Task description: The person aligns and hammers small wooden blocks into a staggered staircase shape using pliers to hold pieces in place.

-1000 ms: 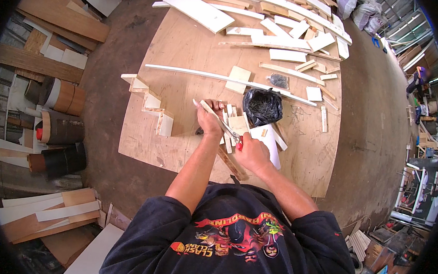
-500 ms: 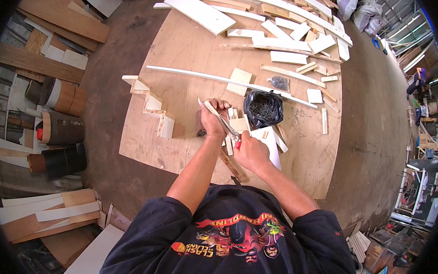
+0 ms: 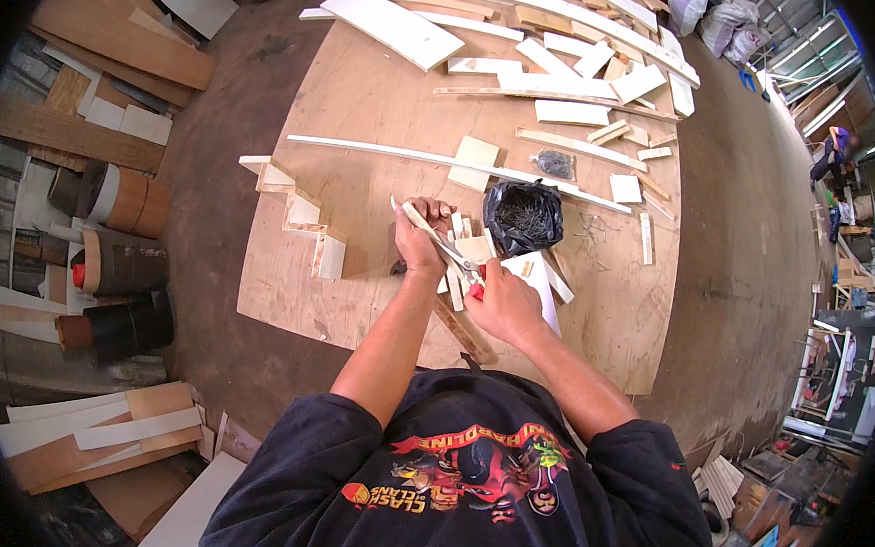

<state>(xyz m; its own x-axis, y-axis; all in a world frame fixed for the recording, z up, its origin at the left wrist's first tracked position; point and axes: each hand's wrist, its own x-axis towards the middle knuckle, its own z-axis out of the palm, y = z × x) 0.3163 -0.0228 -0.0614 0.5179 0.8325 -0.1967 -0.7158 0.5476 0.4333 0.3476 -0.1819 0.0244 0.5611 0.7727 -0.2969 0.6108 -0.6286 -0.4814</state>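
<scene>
My left hand (image 3: 420,245) is closed around a short, pale strip of wood (image 3: 415,215), whose end sticks out past the thumb. In my right hand (image 3: 509,301) are red-handled pliers or snips (image 3: 467,264), with the metal jaws pointing at the wood in my left hand. The exact kind of tool and where its jaw tips touch are hard to make out. Just beyond my hands sits a black plastic bag of nails (image 3: 524,219). Small wood offcuts (image 3: 474,248) lie between and beneath my hands on the plywood table (image 3: 388,100).
A stepped white wooden piece (image 3: 303,210) stands at the table's left. One long white strip (image 3: 385,152) lies across the middle. White boards and offcuts (image 3: 569,85) pile up at the far side. A small clear bag (image 3: 554,163) and loose nails (image 3: 593,228) lie right.
The red handles show slightly further apart in my right hand. My left hand keeps its hold on the wood strip. The whole view has shifted a little.
</scene>
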